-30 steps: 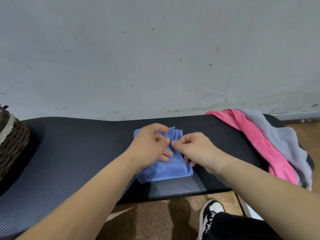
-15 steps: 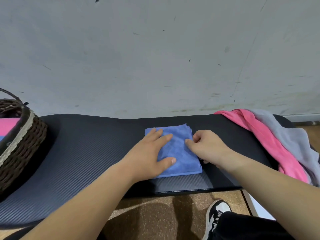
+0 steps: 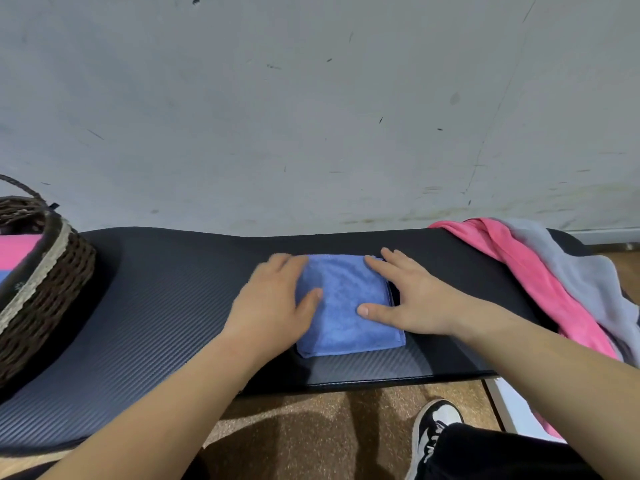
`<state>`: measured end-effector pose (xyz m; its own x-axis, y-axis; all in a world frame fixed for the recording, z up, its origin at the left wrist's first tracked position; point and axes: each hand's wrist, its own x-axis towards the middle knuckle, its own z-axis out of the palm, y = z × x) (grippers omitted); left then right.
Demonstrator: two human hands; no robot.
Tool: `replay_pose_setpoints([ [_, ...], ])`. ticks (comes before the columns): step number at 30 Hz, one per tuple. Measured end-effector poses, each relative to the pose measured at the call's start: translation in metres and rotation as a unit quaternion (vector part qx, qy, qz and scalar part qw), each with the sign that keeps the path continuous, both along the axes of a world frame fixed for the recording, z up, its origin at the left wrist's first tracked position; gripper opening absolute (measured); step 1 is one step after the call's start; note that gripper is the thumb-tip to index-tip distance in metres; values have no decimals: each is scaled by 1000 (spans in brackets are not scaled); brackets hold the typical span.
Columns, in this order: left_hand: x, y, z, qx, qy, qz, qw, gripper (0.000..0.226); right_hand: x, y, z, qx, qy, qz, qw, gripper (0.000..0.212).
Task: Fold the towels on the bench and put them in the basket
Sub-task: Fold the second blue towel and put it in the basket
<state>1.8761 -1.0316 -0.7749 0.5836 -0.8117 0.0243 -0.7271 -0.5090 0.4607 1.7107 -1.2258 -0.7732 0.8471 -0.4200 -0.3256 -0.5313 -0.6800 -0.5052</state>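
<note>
- nearest to us, our sneaker (image 3: 433, 424) stood on the brown floor, just below the front edge of the black bench (image 3: 156, 306).
- our left hand (image 3: 273, 303) lay flat against the left edge of the folded blue towel (image 3: 346, 306), fingers straight and thumb resting on the cloth.
- our right hand (image 3: 412, 299) mirrored it on the right edge, fingers spread, thumb on top; neither hand pinched anything.
- we judged that the palms bracketed the towel to square its sides and press the folds flat, so that it would keep its shape when lifted.
- the towel sat between our hands as a compact rectangle near the bench's front.
- at the far left the wicker basket (image 3: 52, 278) stood on the bench, well apart, with a folded pink cloth (image 3: 17, 251) inside.
- at the far right a pink towel (image 3: 540, 278) and a grey towel (image 3: 588, 278) lay draped unfolded over the bench end.
</note>
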Motion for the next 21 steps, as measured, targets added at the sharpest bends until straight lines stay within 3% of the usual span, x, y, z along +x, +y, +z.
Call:
replay_pose_setpoints([
  [2,5,-1,3,56,49,93,993,37,-1,-3,4,7,12,19,1000,107],
  [5,-1,-4,-1,95,153,124,976,48,-3,-5,6,-25,33,80,996,119],
  [8,-10,-5,3,75,144,115,980,39,-1,-2,2,-69,37,121,990,122],
  [14,5,3,22,28,162,124,978,25,11,18,-2,-15,27,97,995,119],
  [21,6,12,54,36,61,84,994,55,19,29,-1,-3,15,80,997,116],
])
